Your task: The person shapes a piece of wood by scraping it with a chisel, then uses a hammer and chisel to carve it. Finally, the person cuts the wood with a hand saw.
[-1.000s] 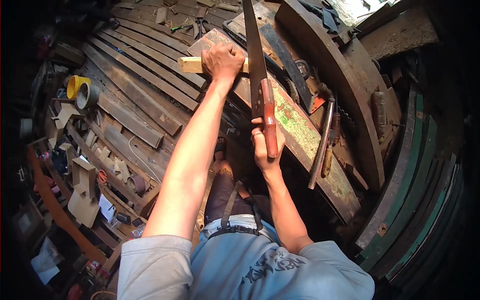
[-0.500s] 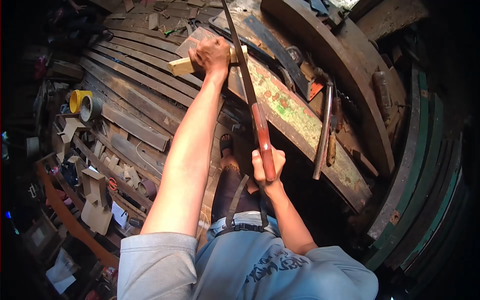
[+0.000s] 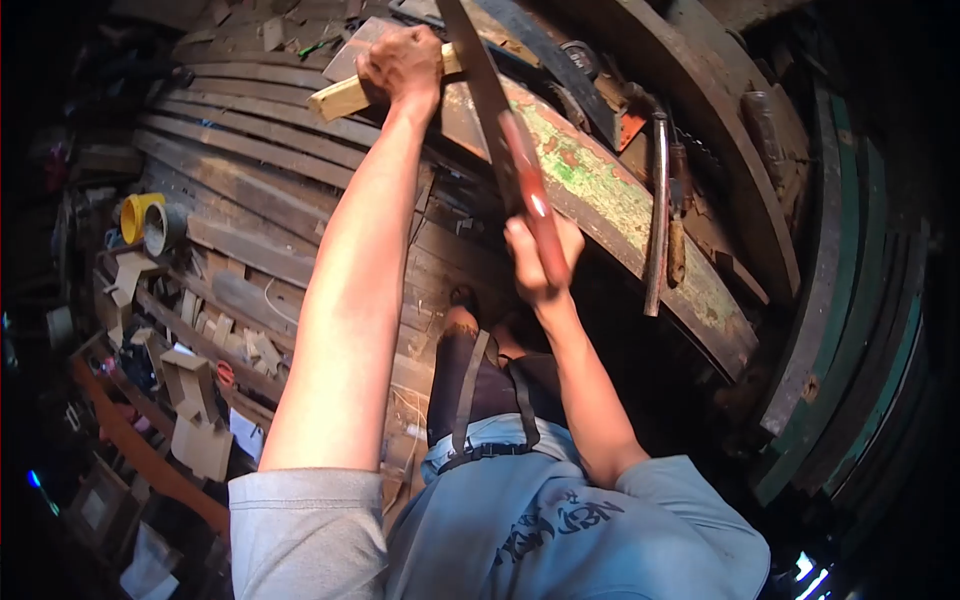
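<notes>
as left hand (image 3: 403, 60) grip clamps a pale rectangular wooden block (image 3: 335, 97) at 11 o'clock on green-painted plank surface (image 3: 610, 205), right hand (image 3: 540, 262) grip closes round red-handled steel handsaw (image 3: 528, 195).

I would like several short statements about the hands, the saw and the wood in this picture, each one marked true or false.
1. The left hand holds down a pale wooden block. True.
2. The right hand grips the reddish handle of a saw. True.
3. The saw lies flat on the floor. False: it is held up, and its blade crosses the block's end above the painted plank.
4. A yellow tub stands at the right edge. False: the yellow tub is at the left, among wood scraps.
5. The person wears gloves. False: both hands are bare.
</notes>
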`<state>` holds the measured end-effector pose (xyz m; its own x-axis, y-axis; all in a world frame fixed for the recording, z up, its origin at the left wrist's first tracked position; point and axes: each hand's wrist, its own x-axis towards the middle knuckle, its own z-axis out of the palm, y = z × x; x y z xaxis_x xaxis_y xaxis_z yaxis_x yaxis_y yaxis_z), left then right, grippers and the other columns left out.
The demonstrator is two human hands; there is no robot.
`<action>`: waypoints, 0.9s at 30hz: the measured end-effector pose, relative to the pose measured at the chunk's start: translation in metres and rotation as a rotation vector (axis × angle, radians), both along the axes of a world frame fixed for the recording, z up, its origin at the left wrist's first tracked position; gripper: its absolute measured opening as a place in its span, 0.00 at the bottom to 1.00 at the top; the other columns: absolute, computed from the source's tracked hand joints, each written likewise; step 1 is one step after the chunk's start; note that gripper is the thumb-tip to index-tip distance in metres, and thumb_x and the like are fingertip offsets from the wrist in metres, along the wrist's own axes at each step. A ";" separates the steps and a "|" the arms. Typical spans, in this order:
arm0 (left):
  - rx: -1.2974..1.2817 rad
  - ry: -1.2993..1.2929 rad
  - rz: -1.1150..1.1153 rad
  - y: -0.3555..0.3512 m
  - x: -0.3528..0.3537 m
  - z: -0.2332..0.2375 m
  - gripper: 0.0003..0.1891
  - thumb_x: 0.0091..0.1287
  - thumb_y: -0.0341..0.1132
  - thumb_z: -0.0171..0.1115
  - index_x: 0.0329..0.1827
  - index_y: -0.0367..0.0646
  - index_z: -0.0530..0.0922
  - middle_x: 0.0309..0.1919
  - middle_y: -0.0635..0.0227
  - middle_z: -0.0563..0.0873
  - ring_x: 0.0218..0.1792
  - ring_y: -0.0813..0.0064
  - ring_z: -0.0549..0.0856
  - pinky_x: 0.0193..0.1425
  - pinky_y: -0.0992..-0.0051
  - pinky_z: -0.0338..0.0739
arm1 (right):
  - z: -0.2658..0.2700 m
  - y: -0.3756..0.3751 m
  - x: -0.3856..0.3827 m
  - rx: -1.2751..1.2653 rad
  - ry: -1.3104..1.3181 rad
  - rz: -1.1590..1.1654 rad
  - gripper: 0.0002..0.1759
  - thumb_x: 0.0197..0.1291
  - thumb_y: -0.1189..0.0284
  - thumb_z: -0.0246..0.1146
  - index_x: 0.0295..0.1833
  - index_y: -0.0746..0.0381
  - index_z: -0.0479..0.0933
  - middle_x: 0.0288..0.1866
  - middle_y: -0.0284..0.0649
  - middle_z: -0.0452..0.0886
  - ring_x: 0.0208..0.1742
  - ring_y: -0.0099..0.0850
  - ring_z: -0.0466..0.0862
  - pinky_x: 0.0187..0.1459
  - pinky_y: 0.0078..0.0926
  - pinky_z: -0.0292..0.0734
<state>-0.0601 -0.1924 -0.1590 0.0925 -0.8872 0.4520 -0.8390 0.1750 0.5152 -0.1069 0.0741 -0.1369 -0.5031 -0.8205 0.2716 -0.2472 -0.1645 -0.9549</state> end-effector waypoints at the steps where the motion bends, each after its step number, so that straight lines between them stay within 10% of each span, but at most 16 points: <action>1: -0.035 0.038 -0.019 -0.005 -0.001 -0.005 0.15 0.58 0.40 0.55 0.22 0.42 0.85 0.29 0.57 0.86 0.37 0.56 0.84 0.59 0.60 0.64 | 0.006 -0.027 -0.004 -0.048 0.186 -0.022 0.08 0.51 0.74 0.59 0.26 0.68 0.72 0.16 0.47 0.69 0.15 0.41 0.73 0.21 0.35 0.67; 8: 0.012 0.061 -0.124 -0.010 0.003 -0.004 0.14 0.58 0.41 0.56 0.23 0.44 0.85 0.28 0.58 0.86 0.36 0.57 0.84 0.52 0.59 0.69 | 0.021 0.026 0.015 0.059 0.050 -0.030 0.10 0.52 0.74 0.58 0.37 0.70 0.77 0.18 0.45 0.69 0.17 0.39 0.72 0.24 0.33 0.69; 17: -0.020 -0.004 -0.175 -0.008 0.003 0.001 0.17 0.58 0.44 0.55 0.27 0.39 0.86 0.29 0.51 0.85 0.33 0.52 0.86 0.44 0.61 0.75 | 0.005 -0.054 0.026 -0.120 0.308 -0.172 0.06 0.50 0.77 0.60 0.25 0.67 0.71 0.15 0.44 0.69 0.14 0.38 0.73 0.21 0.34 0.68; 20: -0.048 -0.054 -0.222 -0.011 0.009 0.010 0.17 0.59 0.44 0.54 0.27 0.42 0.86 0.30 0.53 0.86 0.34 0.53 0.86 0.48 0.63 0.74 | 0.021 0.021 0.038 0.124 -0.182 -0.111 0.08 0.49 0.76 0.60 0.34 0.70 0.76 0.17 0.42 0.70 0.15 0.37 0.74 0.23 0.28 0.70; 23: -0.006 -0.194 -0.215 -0.012 0.009 0.001 0.17 0.61 0.43 0.52 0.26 0.41 0.83 0.27 0.53 0.85 0.30 0.53 0.84 0.37 0.59 0.75 | 0.030 -0.020 0.039 0.063 0.088 -0.095 0.05 0.49 0.76 0.60 0.28 0.68 0.74 0.15 0.42 0.68 0.14 0.37 0.72 0.21 0.30 0.68; 27: -0.087 0.015 -0.254 -0.018 0.007 -0.005 0.16 0.59 0.44 0.54 0.29 0.44 0.87 0.30 0.53 0.86 0.36 0.53 0.85 0.51 0.64 0.73 | 0.038 -0.081 0.026 0.016 -0.011 -0.122 0.13 0.53 0.77 0.58 0.19 0.67 0.66 0.14 0.44 0.66 0.14 0.31 0.68 0.19 0.32 0.62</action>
<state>-0.0533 -0.2102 -0.1638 -0.1208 -0.8408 0.5277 -0.7549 0.4230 0.5011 -0.0809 -0.0073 -0.0993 -0.6025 -0.7570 0.2530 -0.2540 -0.1187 -0.9599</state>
